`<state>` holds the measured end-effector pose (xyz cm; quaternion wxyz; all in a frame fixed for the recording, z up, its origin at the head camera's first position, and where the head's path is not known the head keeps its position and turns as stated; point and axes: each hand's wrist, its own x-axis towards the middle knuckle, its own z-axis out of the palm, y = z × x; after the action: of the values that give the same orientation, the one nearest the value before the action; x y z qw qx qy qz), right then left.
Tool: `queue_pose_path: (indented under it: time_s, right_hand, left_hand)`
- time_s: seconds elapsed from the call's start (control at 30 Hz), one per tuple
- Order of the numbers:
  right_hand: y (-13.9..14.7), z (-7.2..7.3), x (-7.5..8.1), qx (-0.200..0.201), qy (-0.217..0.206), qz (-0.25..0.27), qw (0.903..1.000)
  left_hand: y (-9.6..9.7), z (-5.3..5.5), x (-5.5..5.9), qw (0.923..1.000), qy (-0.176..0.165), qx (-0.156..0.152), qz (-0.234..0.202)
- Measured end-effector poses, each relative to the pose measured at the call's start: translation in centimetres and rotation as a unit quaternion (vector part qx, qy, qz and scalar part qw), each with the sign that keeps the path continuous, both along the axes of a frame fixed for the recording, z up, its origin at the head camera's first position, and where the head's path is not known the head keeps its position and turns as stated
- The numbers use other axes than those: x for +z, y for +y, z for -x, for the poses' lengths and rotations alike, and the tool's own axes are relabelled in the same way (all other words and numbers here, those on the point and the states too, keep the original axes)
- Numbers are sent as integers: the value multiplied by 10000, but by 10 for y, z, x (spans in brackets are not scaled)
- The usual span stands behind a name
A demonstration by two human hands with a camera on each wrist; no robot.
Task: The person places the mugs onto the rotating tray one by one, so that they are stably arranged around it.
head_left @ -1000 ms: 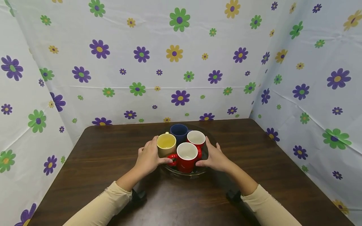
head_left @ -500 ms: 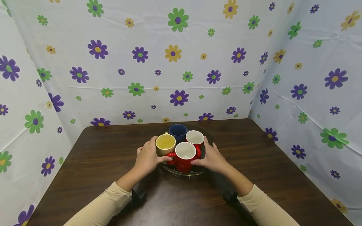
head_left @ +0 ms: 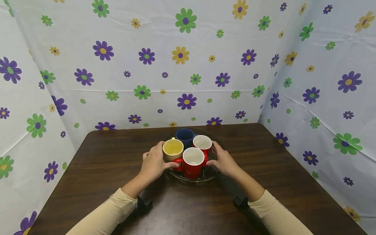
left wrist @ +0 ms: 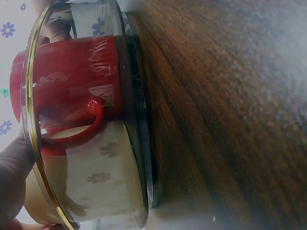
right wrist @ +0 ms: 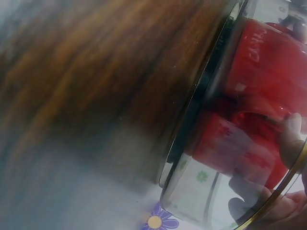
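Observation:
Four mugs are not counted here; several stand upright in a round clear dish (head_left: 196,182) with a gold rim. My left hand (head_left: 152,163) holds the yellow mug (head_left: 172,158) at the dish's left, its thumb by the red handle of the front red mug (head_left: 192,169). With its fingers along the outer side of the rear red mug (head_left: 202,142), my right hand (head_left: 224,162) grips that mug, thumb at its handle (right wrist: 259,112). A dark blue mug (head_left: 185,137) sits at the back. In the left wrist view, flowers show on the yellow mug's side (left wrist: 96,177).
The dish stands on a dark wood table (head_left: 117,153), toward its back edge. A white flower-printed cloth (head_left: 164,81) hangs behind the table and along both sides. Dark wrist straps (head_left: 144,204) sit below both wrists.
My right thumb has slid right, off the front red mug's side, to the rear red mug's handle. The left hand and the mugs stay almost where they were.

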<state>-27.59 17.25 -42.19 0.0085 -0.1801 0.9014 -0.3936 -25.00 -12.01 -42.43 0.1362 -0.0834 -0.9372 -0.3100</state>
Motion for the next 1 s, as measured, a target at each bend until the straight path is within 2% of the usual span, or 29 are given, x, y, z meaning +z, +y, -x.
queue_pose_path:
  time_s: [0.13,0.63,0.83,1.0]
  right_hand:
    - [0,0,0,-93,-45,-15,9999]
    - [5,3,-1,-35,-80,-122,9999]
    - [7,5,1,183,-54,-60,9998]
    - [17,9,6,526,-65,-110,9985]
  left_hand:
    - [1,0,0,10000,-34,-39,-32]
    - [2,4,0,9998,-123,-153,-71]
    - [-3,5,2,9995,-157,-263,-106]
    - [-12,8,6,9992,-146,-300,203]
